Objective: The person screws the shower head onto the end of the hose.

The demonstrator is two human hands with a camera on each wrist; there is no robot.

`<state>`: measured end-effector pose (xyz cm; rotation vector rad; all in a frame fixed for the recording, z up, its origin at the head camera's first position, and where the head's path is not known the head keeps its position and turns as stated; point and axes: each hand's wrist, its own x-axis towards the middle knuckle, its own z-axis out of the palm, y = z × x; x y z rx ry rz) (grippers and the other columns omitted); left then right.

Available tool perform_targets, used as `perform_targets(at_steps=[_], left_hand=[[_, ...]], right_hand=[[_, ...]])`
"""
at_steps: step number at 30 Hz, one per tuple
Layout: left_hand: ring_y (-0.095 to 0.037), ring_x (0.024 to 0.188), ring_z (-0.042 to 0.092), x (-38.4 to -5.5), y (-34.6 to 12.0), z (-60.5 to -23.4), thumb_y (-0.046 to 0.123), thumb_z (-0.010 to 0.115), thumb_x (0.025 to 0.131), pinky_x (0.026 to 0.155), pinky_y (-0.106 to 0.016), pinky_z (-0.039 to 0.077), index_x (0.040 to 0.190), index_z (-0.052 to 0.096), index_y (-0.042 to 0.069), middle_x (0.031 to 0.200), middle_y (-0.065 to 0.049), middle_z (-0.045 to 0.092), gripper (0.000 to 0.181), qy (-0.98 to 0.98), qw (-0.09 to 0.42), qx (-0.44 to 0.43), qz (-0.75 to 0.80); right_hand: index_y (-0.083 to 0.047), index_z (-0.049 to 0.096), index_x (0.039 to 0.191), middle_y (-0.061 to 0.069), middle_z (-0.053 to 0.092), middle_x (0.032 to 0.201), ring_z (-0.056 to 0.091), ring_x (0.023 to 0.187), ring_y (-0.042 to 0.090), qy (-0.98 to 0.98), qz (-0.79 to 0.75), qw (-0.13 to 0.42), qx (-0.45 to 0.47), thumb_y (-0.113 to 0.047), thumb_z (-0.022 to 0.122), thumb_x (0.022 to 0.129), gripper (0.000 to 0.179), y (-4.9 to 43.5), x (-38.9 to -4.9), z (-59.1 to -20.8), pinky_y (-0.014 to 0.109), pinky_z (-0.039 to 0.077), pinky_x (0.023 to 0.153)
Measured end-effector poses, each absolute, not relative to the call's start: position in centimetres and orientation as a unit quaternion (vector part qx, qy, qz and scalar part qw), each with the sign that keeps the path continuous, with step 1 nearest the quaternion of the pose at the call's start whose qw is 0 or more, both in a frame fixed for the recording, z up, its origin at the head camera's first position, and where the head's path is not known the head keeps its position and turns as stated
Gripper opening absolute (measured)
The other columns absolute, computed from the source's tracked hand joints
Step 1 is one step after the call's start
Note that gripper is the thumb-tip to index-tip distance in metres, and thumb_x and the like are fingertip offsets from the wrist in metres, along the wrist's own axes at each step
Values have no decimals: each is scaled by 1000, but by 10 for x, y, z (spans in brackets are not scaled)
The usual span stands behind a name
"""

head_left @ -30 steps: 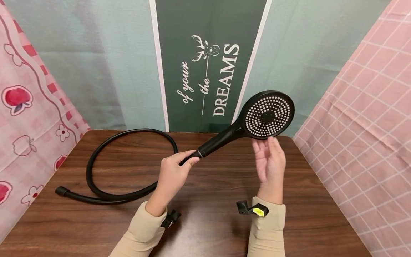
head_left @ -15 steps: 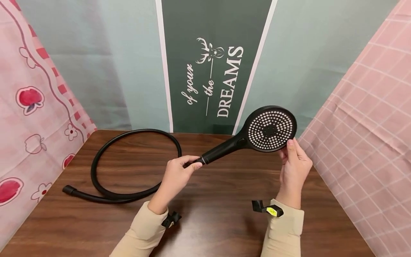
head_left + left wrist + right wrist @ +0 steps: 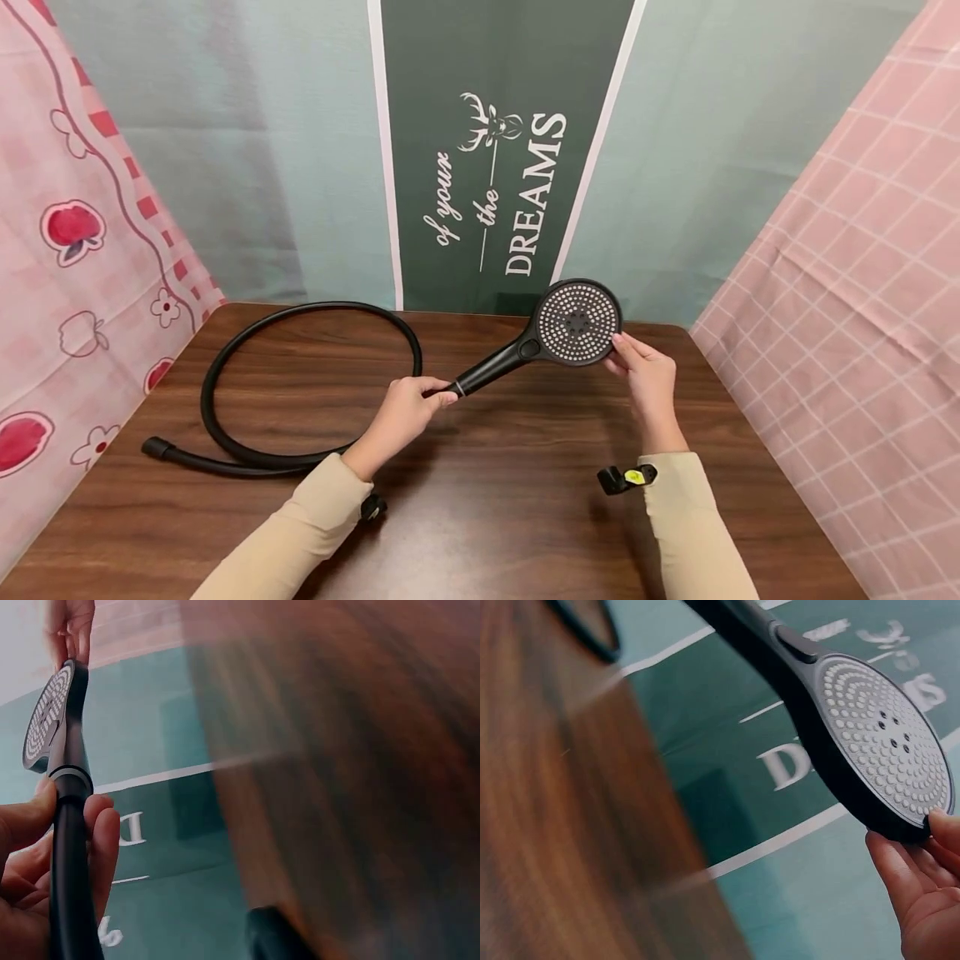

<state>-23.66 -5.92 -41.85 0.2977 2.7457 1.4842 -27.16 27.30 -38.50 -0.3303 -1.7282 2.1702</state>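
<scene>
A black shower head (image 3: 579, 323) with a round face of pale nozzles is held up over the table, face toward the head camera. My right hand (image 3: 647, 379) pinches its rim at the lower right, thumb on the face side. With my left hand (image 3: 401, 421) I grip the black hose (image 3: 71, 877) just below the pale ring where it meets the handle (image 3: 71, 754). An oval button (image 3: 796, 643) shows at the neck of the shower head. The hose loops over the table to the left, its free end (image 3: 157, 448) lying near the left edge.
The dark wooden table (image 3: 510, 508) is bounded by a pink fruit-print cloth (image 3: 45, 333) on the left and a pink checked cloth (image 3: 847, 333) on the right. A green-grey cloth (image 3: 675, 167) with lettering hangs behind.
My right hand has gone from touching under the shower head to pinching its rim. The shower head has moved down, then left, and my left hand has kept its grip on the hose.
</scene>
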Motion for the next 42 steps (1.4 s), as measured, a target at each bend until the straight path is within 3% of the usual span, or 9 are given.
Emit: perform_targets(at_steps=[3, 6, 9, 12, 18, 27, 34, 39, 42], left_hand=[[-11, 63, 51, -243, -59, -426, 25, 73, 90, 57, -25, 38, 103, 79, 8, 89, -4, 77, 22, 878, 9, 99, 468], [-10, 59, 46, -248, -58, -431, 23, 73, 90, 55, -24, 36, 100, 79, 6, 85, -7, 76, 20, 883, 12, 108, 457], [-9, 55, 42, -251, -59, -434, 21, 73, 90, 53, -23, 35, 99, 79, 4, 80, -10, 75, 20, 889, 26, 104, 446], [-10, 54, 43, -252, -60, -436, 19, 73, 91, 52, -23, 36, 98, 79, 3, 76, -10, 73, 18, 896, 35, 101, 430], [-11, 56, 48, -254, -62, -441, 17, 71, 92, 54, -24, 40, 93, 79, 3, 76, -7, 72, 16, 904, 52, 105, 410], [-11, 64, 54, -255, -65, -446, 19, 73, 90, 60, -25, 43, 91, 80, 5, 89, -9, 76, 16, 922, 53, 110, 368], [-11, 61, 52, -253, -65, -446, 20, 73, 90, 58, -24, 41, 89, 80, 5, 83, -7, 76, 16, 930, 61, 112, 344], [-20, 82, 70, -252, -65, -447, 19, 74, 89, 70, -31, 54, 92, 80, 5, 95, -11, 77, 16, 937, 63, 114, 324], [-26, 94, 71, -252, -65, -448, 18, 74, 89, 77, -36, 57, 96, 80, 4, 100, -13, 77, 17, 938, 71, 111, 319]], right_hand=[[-19, 76, 82, -10, 75, 76, 72, 71, 2, -629, 756, 134, -119, -9, 68, 94, 18, 277, -279, -395, 20, 57, 67], [-10, 75, 100, -12, 74, 77, 72, 72, 2, -653, 742, 95, -120, -11, 65, 96, 11, 282, -283, -402, 21, 58, 71], [6, 62, 126, -14, 73, 78, 72, 74, 0, -679, 723, 61, -114, -12, 62, 99, 32, 284, -286, -408, 22, 58, 74], [16, 49, 136, -14, 73, 79, 71, 75, 0, -691, 713, 36, -113, -12, 59, 100, 47, 284, -289, -414, 23, 58, 75], [15, 45, 140, -12, 70, 77, 69, 73, 1, -690, 709, -10, -144, -11, 57, 101, 48, 281, -294, -427, 22, 58, 73], [16, 43, 141, -9, 69, 75, 69, 70, 3, -693, 701, -47, -162, -11, 58, 101, 51, 279, -297, -439, 24, 59, 76], [16, 44, 140, -7, 69, 75, 69, 69, 5, -691, 698, -60, -180, -9, 59, 100, 50, 279, -296, -448, 25, 59, 75], [16, 46, 138, -6, 69, 75, 69, 69, 6, -686, 701, -65, -186, -8, 60, 99, 48, 278, -294, -452, 26, 59, 75], [16, 46, 138, -4, 69, 75, 70, 69, 7, -682, 703, -70, -191, -7, 61, 98, 49, 278, -294, -455, 27, 59, 74]])
